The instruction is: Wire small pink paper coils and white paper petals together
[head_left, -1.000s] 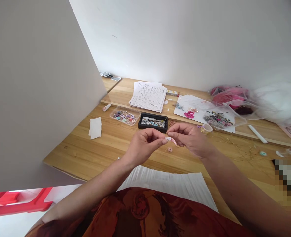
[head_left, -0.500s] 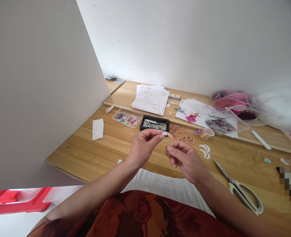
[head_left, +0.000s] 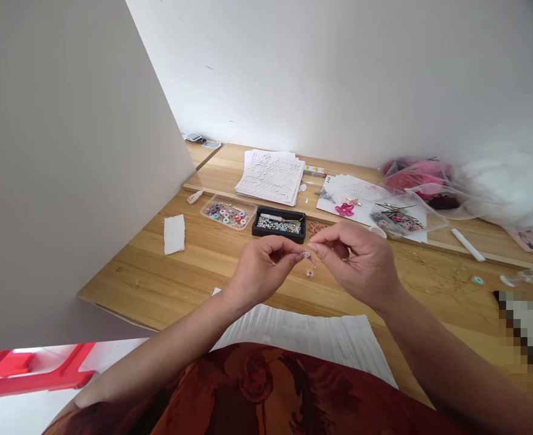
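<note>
The left grip (head_left: 264,269) is a tight pinch: thumb and fingertips hold a small pink curled piece (head_left: 308,257), up in the air above the tabletop (head_left: 125,278). The right grip (head_left: 357,263) is narrow, its thumb and forefinger just beside that piece, though I can't tell whether they touch it. Right below the pinch, a small pink ring (head_left: 310,273) lies on the wood.

Just past the hands sit a black tray of beads (head_left: 278,224) and a clear plastic box of coloured rings (head_left: 228,212), with a small heap of pinkish-copper pieces (head_left: 317,228) beside the tray. Further back is a stack of printed white paper (head_left: 270,177). To the right, loose sheets (head_left: 334,196) carry a pink flower (head_left: 344,209), partly under a clear bag of pins (head_left: 397,219).

A folded white paper towel (head_left: 174,234) lies at the left, and a white stick (head_left: 468,244) and a teal bead (head_left: 477,280) lie at the right. A pink bag (head_left: 413,173) and a white fluffy bundle (head_left: 510,188) sit against the wall (head_left: 338,78). A pleated white cloth (head_left: 302,341) covers the person's lap, over a red-brown patterned garment (head_left: 248,386).
</note>
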Motion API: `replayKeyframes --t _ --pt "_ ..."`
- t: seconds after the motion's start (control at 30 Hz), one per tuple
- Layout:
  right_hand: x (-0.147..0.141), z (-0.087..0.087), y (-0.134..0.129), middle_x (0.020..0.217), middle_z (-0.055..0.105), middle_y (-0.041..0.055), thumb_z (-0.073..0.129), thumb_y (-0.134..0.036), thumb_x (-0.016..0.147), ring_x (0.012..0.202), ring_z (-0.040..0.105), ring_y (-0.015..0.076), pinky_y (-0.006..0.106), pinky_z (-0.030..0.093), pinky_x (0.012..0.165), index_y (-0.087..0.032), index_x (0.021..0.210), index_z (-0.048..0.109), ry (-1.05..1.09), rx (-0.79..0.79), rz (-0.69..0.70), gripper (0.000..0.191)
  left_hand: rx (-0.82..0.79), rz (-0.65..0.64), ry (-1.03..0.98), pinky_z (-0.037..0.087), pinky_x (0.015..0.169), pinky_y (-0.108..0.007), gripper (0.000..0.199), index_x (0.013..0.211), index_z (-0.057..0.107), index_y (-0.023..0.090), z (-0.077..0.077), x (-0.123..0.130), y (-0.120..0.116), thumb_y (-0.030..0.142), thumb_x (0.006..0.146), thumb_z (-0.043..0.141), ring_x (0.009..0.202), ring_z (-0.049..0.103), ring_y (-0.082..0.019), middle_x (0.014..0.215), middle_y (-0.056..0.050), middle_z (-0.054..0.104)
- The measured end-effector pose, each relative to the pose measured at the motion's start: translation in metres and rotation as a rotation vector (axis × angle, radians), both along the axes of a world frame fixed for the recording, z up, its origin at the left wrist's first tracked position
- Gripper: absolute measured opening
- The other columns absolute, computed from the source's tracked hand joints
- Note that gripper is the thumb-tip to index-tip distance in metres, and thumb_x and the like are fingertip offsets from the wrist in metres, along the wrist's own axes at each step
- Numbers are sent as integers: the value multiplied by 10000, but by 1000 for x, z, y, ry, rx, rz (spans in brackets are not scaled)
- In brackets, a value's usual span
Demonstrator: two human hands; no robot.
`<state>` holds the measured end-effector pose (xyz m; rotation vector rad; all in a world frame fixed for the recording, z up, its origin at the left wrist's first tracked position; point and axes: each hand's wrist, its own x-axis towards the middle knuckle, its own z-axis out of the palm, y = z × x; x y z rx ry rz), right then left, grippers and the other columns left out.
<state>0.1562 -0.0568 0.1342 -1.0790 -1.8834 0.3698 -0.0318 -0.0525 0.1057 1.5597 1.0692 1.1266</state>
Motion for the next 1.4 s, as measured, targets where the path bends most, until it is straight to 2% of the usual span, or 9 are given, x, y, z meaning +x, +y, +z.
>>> replayKeyframes --t 0.2,0.43,0.57,0.7,0.8,0.9,1.1,1.27,1.4 --pt "3 -25 18 654 626 -21 785 -350 826 533 494 87 244 386 505 -195 782 710 429 -559 136 178 -130 -21 -194 483 659 -238 174 797 736 145 2 -2 2 311 803 785 691 631 -123 778 -45 754" --pt "-12 -55 0 690 607 -30 894 -417 692 490 477 50 192 318 443 -178 727 638 912 -1116 228 352 -225 3 -393 524 771 -286 227 805 709 145 -11 4 8 350 789 807 802 689 -161 861 -73 774" --pt "-16 -51 -13 666 598 -29 839 -437 749 473 427 54 212 307 441 -182 743 658 738 -983 166 312 -180 71 -351 522 778 -291 195 778 687 155 -15 5 10 327 814 774 818 686 -166 867 -79 777" --pt "-12 -34 -23 659 596 -18 733 -330 858 550 450 94 252 355 512 -195 797 704 334 -574 50 151 -157 112 -250 499 682 -271 171 773 689 156 -12 3 8 310 804 756 726 656 -150 819 -70 763" --pt "-7 -17 -24 668 611 -13 704 -249 869 560 433 104 276 356 536 -203 827 723 127 -273 -32 65 -150 71 -165 451 604 -246 157 764 690 155 -8 1 5 295 786 757 644 594 -121 753 -44 729" --pt "-1 -3 -13 670 620 -11 704 -235 869 549 421 103 279 345 521 -205 829 729 88 -158 -45 57 -155 -11 -105 400 562 -231 162 772 703 154 -4 -1 2 305 787 762 600 529 -99 699 -15 683" --pt "4 -15 17 695 652 -7 781 -335 825 596 527 109 263 430 558 -201 786 726 400 -464 132 150 -235 -156 -208 409 627 -237 208 796 718 152 2 -6 0 350 813 779 653 544 -94 758 -21 709" --pt "-8 -51 7 629 581 -45 862 -455 724 471 463 68 225 351 452 -201 751 680 755 -923 244 314 -284 -67 -408 457 677 -234 205 766 719 162 -1 -3 2 335 772 829 668 590 -90 767 -11 741" --pt "-17 -61 -14 668 616 -22 852 -463 728 475 460 68 225 345 447 -193 739 652 763 -1007 202 336 -270 21 -421 502 746 -259 194 773 720 163 -2 1 5 333 787 811 803 681 -140 872 -52 787"
